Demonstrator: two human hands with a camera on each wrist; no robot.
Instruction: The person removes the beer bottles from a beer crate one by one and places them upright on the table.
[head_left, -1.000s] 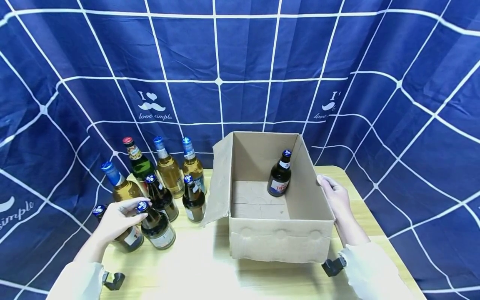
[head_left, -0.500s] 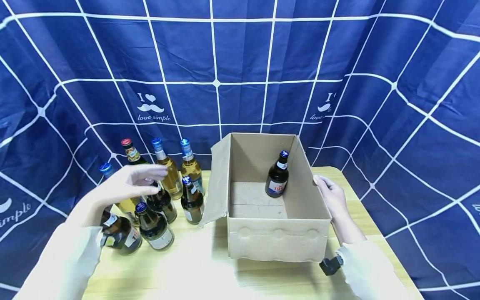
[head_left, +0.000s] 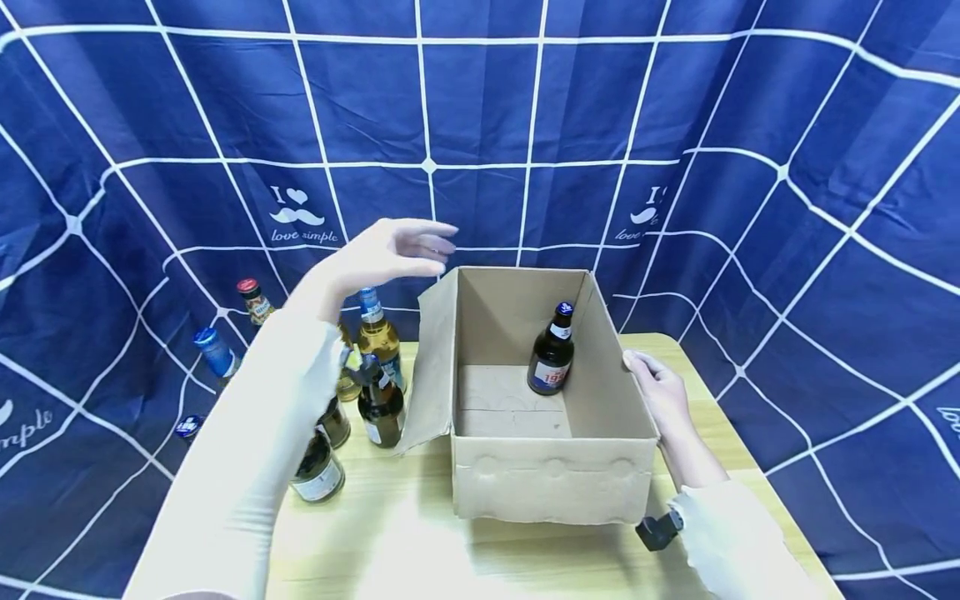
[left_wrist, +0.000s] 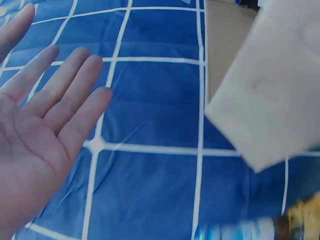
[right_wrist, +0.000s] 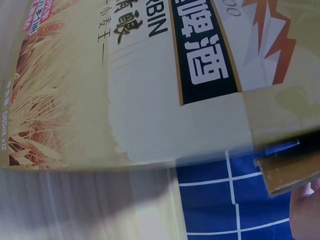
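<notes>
My left hand [head_left: 386, 252] is in the air above the bottles, left of the box, and holds nothing; its fingers look straight in the left wrist view. My right hand [head_left: 660, 390] grips the upper right side of an open cardboard box [head_left: 555, 475]. Inside, a dark beer bottle with a blue cap [head_left: 551, 358] stands upright by the right wall. Printed wheat and lettering cover the box's outer side [right_wrist: 145, 90] in the right wrist view. Left of the box stand a short dark bottle [head_left: 381, 410], a golden bottle [head_left: 380, 340] and others partly hidden by my left sleeve.
A box flap [head_left: 433, 362] sticks out leftward towards the bottles. A red-capped bottle [head_left: 256, 302] and a blue-capped bottle [head_left: 217, 352] stand farther left, with another dark bottle [head_left: 321, 479] in front. A blue gridded curtain [head_left: 480, 125] surrounds the wooden table [head_left: 390, 533].
My left hand has let go of a dark bottle's neck, risen and moved right towards the box. The bottle stays on the table. The right hand keeps its hold on the box.
</notes>
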